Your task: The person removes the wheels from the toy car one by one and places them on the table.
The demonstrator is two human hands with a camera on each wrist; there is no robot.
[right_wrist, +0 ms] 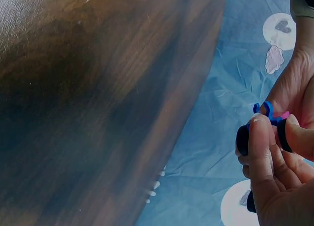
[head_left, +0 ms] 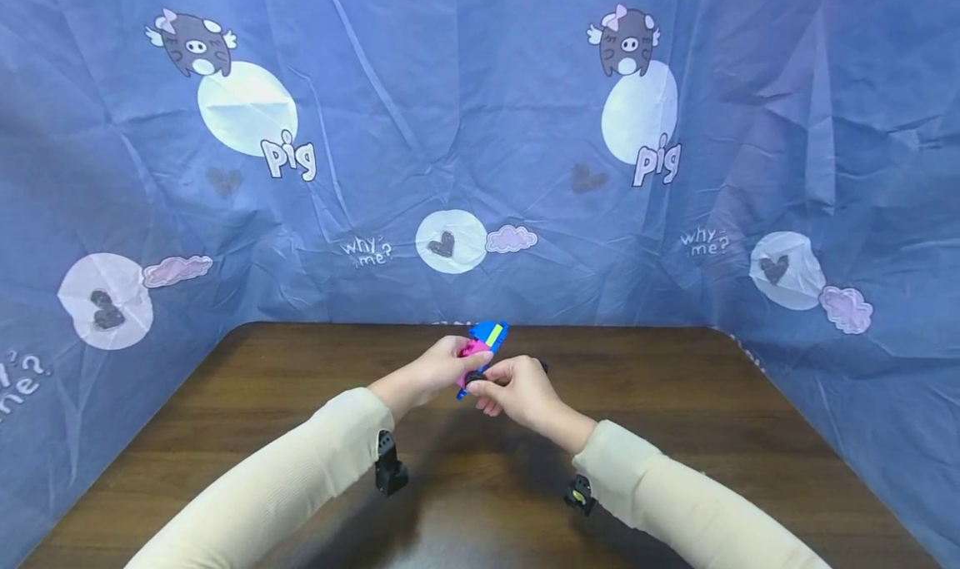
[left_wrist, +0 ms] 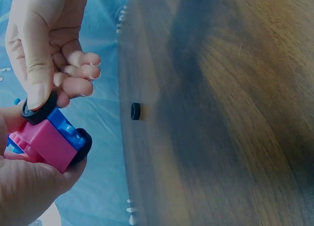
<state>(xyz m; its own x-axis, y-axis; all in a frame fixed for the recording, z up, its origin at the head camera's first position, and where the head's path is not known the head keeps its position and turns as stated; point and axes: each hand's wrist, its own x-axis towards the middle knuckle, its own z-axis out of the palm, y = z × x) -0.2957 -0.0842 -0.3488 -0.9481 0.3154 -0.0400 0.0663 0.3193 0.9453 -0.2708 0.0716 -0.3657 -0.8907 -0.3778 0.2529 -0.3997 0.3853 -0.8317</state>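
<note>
A small pink and blue toy car (head_left: 474,350) with a yellow stripe is held up above the far part of the table. My left hand (head_left: 441,365) grips its body, thumb on the near side. At the car's lower end, my right hand (head_left: 525,392) pinches a black wheel (left_wrist: 41,109) between thumb and index finger, against the body. Its other fingers are loosely curled. Another black wheel (left_wrist: 83,146) sits on the car's opposite side in the left wrist view. The right wrist view shows a blue hooked piece (right_wrist: 266,109) on the car; fingers hide much of the rest.
One loose black wheel (left_wrist: 136,111) stands on the brown wooden table (head_left: 300,436), partly behind my right hand in the head view. A blue printed curtain (head_left: 465,136) hangs beyond the table's far edge and at both sides.
</note>
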